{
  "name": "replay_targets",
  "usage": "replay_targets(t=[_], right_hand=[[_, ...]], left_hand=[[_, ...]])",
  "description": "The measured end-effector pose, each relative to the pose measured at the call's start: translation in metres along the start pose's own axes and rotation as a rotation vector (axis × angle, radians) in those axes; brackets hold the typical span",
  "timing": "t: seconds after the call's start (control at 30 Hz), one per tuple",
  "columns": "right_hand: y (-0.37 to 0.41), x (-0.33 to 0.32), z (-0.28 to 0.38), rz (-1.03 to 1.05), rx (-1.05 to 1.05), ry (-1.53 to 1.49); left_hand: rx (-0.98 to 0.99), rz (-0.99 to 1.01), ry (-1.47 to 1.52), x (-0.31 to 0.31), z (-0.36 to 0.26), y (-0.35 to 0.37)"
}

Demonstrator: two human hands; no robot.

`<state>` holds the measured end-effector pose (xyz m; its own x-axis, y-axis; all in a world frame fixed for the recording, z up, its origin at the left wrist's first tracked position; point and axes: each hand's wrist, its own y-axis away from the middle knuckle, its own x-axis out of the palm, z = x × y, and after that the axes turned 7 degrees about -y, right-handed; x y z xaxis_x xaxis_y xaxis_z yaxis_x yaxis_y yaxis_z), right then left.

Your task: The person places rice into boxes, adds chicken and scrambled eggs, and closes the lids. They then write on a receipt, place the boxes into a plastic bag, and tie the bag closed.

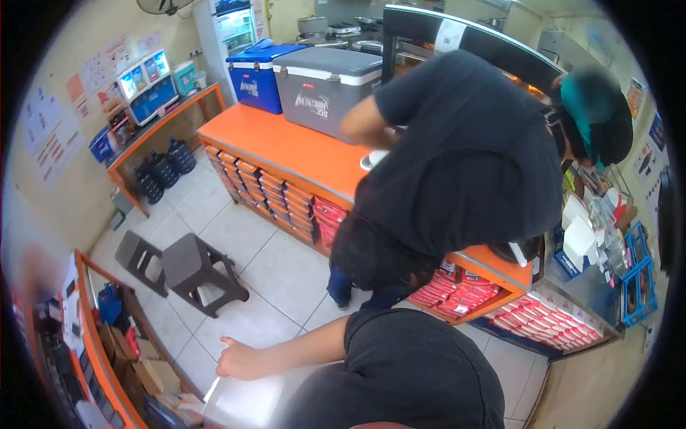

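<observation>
One bare hand of yours, the right hand (pixel 241 360), lies over the upper edge of a shiny pale panel (pixel 246 395) at the lower left of the frame; I cannot tell whether it grips that edge, nor what your left hand does. Above it stands a dark stool (pixel 191 259). Upper right of centre, a co-worker (pixel 464 164) bends beside the orange counter (pixel 250 136).
</observation>
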<state>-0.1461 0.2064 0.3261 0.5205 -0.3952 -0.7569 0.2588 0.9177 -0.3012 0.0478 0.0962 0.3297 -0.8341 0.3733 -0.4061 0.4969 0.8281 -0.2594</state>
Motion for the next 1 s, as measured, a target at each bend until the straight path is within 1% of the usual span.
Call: replay_targets(t=[0.03, 0.07, 0.1, 0.13, 0.2, 0.27, 0.33, 0.43, 0.5, 0.53, 0.6, 0.63, 0.7, 0.73, 0.77, 0.8, 0.83, 0.87, 0.93, 0.97, 1.0], right_hand=[[-0.019, 0.002, -0.01, 0.002, -0.029, 0.032], [-0.037, 0.005, -0.02, 0.004, -0.059, 0.062], [-0.056, 0.007, -0.032, 0.003, -0.088, 0.091], [-0.073, 0.006, -0.047, 0.017, -0.064, 0.092], [-0.109, -0.002, -0.078, 0.029, -0.002, 0.1], [-0.144, -0.014, -0.119, -0.059, 0.125, 0.146], [-0.177, -0.039, -0.149, -0.148, 0.223, 0.17], [-0.197, -0.097, -0.196, -0.248, 0.362, 0.225], [-0.203, -0.129, -0.229, -0.323, 0.479, 0.261], [-0.2, -0.147, -0.244, -0.365, 0.545, 0.276], [-0.188, -0.18, -0.274, -0.441, 0.682, 0.305], [-0.179, -0.195, -0.292, -0.542, 0.665, 0.315], [-0.157, -0.231, -0.331, -0.753, 0.613, 0.355], [-0.146, -0.253, -0.349, -0.733, 0.693, 0.383], [-0.135, -0.275, -0.366, -0.718, 0.774, 0.407], [-0.126, -0.296, -0.383, -0.702, 0.854, 0.431], [-0.114, -0.311, -0.41, -0.765, 0.892, 0.432], [-0.103, -0.331, -0.429, -0.785, 0.969, 0.438], [-0.086, -0.369, -0.465, -0.823, 1.121, 0.429], [-0.075, -0.384, -0.487, -0.879, 1.092, 0.423], [-0.065, -0.392, -0.51, -0.844, 1.149, 0.456]], left_hand=[[-0.186, 0.076, 0.091, 0.008, 0.005, -0.023], [-0.31, 0.145, 0.169, 0.017, 0.01, -0.046], [-0.389, 0.214, 0.242, 0.026, 0.017, -0.07], [-0.445, 0.283, 0.3, 0.038, 0.024, -0.095], [-0.483, 0.417, 0.395, 0.057, 0.041, -0.149], [-0.492, 0.566, 0.455, 0.081, 0.049, -0.207], [-0.46, 0.707, 0.507, 0.106, 0.051, -0.267], [-0.356, 0.944, 0.532, 0.161, 0.043, -0.35], [-0.303, 1.076, 0.478, 0.21, 0.006, -0.389], [-0.278, 1.143, 0.451, 0.24, -0.016, -0.404], [-0.291, 1.203, 0.539, 0.304, -0.042, -0.425], [-0.303, 1.229, 0.586, 0.337, -0.051, -0.431], [-0.236, 1.363, 0.604, 0.408, -0.071, -0.44], [-0.194, 1.431, 0.614, 0.445, -0.086, -0.445], [-0.189, 1.41, 0.634, 0.466, -0.121, -0.433], [-0.164, 1.425, 0.535, 0.499, -0.127, -0.443], [-0.137, 1.434, 0.44, 0.535, -0.13, -0.454], [-0.114, 1.439, 0.336, 0.565, -0.141, -0.463], [-0.045, 1.489, 0.284, 0.62, -0.164, -0.485], [-0.028, 1.503, 0.275, 0.647, -0.175, -0.495], [-0.023, 1.517, 0.26, 0.668, -0.182, -0.504]])
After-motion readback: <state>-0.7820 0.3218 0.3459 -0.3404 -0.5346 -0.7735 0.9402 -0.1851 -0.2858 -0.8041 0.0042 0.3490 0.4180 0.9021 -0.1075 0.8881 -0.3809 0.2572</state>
